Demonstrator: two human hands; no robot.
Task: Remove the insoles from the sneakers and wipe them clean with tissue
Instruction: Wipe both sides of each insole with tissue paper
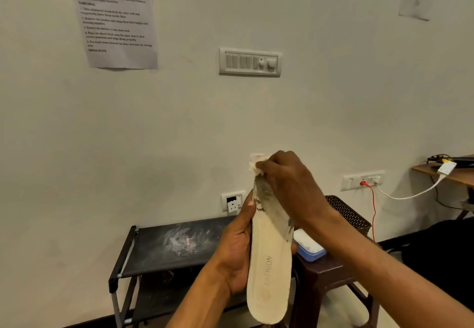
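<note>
A cream insole [269, 263] printed "FASHION" stands nearly upright in front of me, its upper part dark with dirt. My left hand [237, 248] grips its left edge around the middle, thumb on the front. My right hand [287, 184] holds a crumpled white tissue [256, 163] pressed against the insole's top end. No sneakers are in view.
A black shoe rack [159, 248] with a dusty top shelf stands against the wall. Right of it a dark brown stool [331, 276] carries a blue tissue box [309, 248]. A dark perforated basket [348, 212] sits behind. Cables hang from a wall socket [363, 180].
</note>
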